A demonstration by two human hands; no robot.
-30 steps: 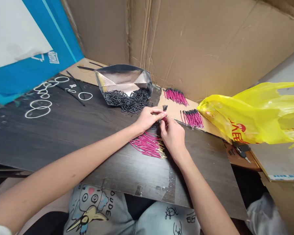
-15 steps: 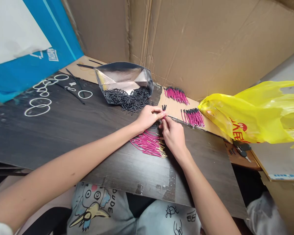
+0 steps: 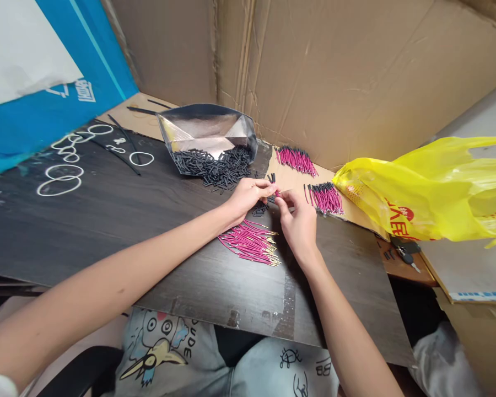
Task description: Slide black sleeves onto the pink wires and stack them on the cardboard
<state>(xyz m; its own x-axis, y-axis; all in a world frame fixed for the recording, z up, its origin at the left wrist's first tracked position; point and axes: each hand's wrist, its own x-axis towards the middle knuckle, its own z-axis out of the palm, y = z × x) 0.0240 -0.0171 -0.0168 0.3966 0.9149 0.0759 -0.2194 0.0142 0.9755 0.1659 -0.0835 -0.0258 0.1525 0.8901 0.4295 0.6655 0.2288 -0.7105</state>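
Observation:
My left hand [image 3: 251, 196] is closed in a pinch on a few short pink wires [image 3: 277, 193], whose black sleeved ends [image 3: 271, 178] stick up past the thumb. At the lower side of the same bundle, my right hand [image 3: 300, 218] is closed, thumb and forefinger at the wires' ends; the fingers hide exactly what they grip. Below my hands a fan of loose pink wires [image 3: 248, 242] with gold-coloured tips lies on the dark table [image 3: 182, 264]. Several small black tubes [image 3: 259, 209] lie partly hidden just behind my left hand.
An open silver-lined bag [image 3: 206, 129] spills short black tubes [image 3: 215, 168]. Two sleeved wire bundles [image 3: 296, 161] [image 3: 327, 198] lie on cardboard at the back right. A yellow plastic bag [image 3: 430, 187] stands right, keys [image 3: 407, 256] below it. White rings [image 3: 60, 179] lie left.
My right hand has shifted slightly right, its fingers drawn a little away from my left. The wires' black ends in my left hand tilt further left.

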